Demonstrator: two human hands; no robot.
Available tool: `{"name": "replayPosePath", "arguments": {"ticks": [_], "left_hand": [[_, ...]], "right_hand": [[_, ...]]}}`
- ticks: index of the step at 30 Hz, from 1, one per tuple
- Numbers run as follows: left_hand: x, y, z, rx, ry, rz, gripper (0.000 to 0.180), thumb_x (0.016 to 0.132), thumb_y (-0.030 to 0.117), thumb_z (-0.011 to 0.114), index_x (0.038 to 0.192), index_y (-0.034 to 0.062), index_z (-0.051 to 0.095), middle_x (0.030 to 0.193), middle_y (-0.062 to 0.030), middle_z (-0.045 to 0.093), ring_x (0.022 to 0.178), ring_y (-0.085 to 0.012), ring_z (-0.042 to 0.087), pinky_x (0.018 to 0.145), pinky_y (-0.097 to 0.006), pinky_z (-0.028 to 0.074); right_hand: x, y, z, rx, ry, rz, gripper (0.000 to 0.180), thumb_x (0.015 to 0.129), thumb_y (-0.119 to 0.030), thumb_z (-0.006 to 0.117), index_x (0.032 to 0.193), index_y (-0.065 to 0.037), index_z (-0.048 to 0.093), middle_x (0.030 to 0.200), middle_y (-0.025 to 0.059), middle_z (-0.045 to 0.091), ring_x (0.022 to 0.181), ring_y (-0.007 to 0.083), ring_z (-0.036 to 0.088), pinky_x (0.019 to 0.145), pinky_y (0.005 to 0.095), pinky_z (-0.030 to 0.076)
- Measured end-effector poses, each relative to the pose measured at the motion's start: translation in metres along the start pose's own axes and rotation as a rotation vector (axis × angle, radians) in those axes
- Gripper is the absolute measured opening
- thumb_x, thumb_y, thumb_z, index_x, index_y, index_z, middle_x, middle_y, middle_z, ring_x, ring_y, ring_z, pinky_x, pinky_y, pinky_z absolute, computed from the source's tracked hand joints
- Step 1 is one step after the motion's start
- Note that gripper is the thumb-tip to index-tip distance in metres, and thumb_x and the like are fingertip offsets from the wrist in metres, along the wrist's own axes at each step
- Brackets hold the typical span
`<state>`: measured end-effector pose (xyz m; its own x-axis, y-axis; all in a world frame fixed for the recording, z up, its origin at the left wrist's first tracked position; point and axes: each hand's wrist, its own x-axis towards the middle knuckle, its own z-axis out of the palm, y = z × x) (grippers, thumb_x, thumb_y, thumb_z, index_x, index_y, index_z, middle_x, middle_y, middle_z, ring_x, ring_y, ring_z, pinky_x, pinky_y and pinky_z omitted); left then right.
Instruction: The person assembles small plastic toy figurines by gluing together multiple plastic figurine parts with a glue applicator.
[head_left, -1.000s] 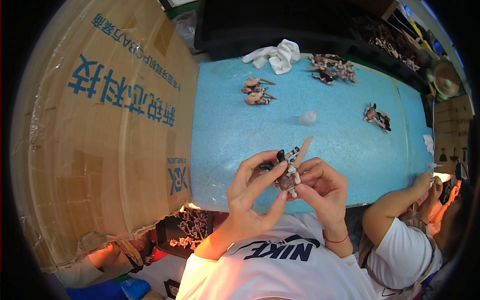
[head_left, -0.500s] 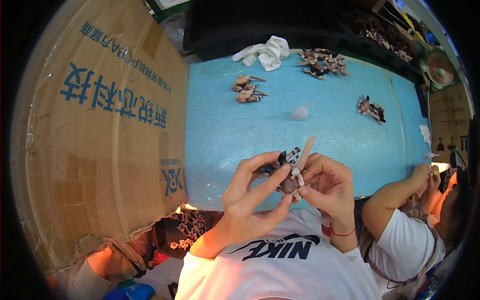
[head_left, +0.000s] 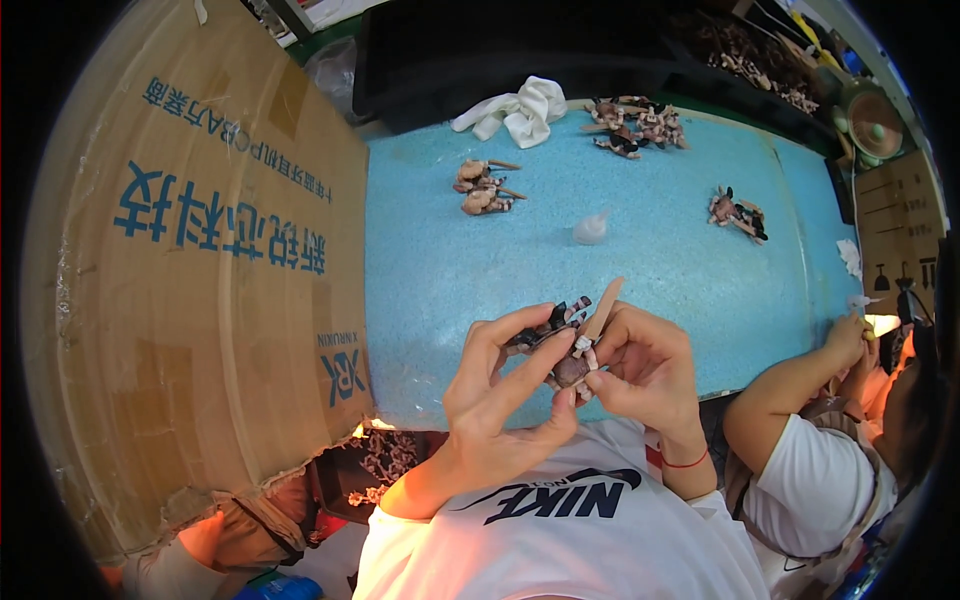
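Bending over a blue-topped counter [head_left: 680, 300], as I see it in the head view, the person works with both hands on one small figure [head_left: 571, 372], held nearer the wearer than the translucent drop-shaped piece [head_left: 590, 228], which I take as my mark. The left hand [head_left: 492, 385] has its fingers nearly closed, forefinger along the figure's side and thumb at its lower end. The right hand [head_left: 652, 370] has its fingers curled in, thumb and fingertips pinching the figure's right side. Black parts show beside the left fingers, and a flat, brownish-pink blade-shaped piece [head_left: 603, 310] rises at a slant between the hands, its tip on the wearer's side of the drop-shaped piece.

Left of that mark and a little beyond it lie two tan-backed figures [head_left: 484, 188] with stick-like parts pointing right; past them, also beyond the mark, is a crumpled white cloth [head_left: 530, 115]. Beyond it and slightly right sits a heap of figures [head_left: 640, 128], and well to its right a smaller cluster [head_left: 737, 214]. A big cardboard box [head_left: 230, 300] stands far to its left, while right of it and nearer the wearer a co-worker's bare arm [head_left: 780, 390] reaches from a white sleeve [head_left: 810, 495]
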<state>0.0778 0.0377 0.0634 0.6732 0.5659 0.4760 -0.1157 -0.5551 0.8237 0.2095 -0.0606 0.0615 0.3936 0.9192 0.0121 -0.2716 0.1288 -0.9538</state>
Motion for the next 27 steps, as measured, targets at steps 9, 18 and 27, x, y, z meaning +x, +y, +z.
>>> {"name": "replayPosePath", "arguments": {"ticks": [9,18,27], "left_hand": [[0.004,0.000,-0.003,-0.004,-0.051,0.011,0.043,0.061,-0.005,0.064,0.104,-0.0023,0.062,0.112,-0.0214,0.050,0.088,-0.0286,0.054,0.073,-0.032,0.048],[-0.004,-0.010,0.002,-0.020,-0.032,-0.072,0.043,0.063,-0.005,0.062,0.106,-0.0010,0.061,0.113,-0.0178,0.051,0.095,-0.0222,0.055,0.075,-0.030,0.048],[-0.010,-0.024,0.003,-1.229,-0.014,-0.790,0.039,0.087,0.011,0.038,0.119,-0.0108,0.045,0.116,-0.0199,0.050,0.104,-0.0292,0.053,0.084,-0.040,0.047]], "right_hand": [[0.003,-0.005,0.000,0.011,-0.002,0.009,0.011,0.071,0.009,0.058,0.073,0.006,0.048,0.086,0.0099,0.053,0.075,0.0173,0.063,0.059,0.0235,0.055],[0.004,-0.001,0.002,-0.079,0.009,-0.003,0.008,0.073,0.007,0.058,0.076,0.006,0.051,0.084,0.0097,0.054,0.072,0.0165,0.063,0.056,0.0243,0.055],[-0.014,0.004,-0.003,-0.431,0.300,-0.333,0.023,0.068,0.001,0.068,0.089,0.001,0.059,0.094,0.0119,0.055,0.074,0.0162,0.058,0.053,0.0220,0.047]]}}
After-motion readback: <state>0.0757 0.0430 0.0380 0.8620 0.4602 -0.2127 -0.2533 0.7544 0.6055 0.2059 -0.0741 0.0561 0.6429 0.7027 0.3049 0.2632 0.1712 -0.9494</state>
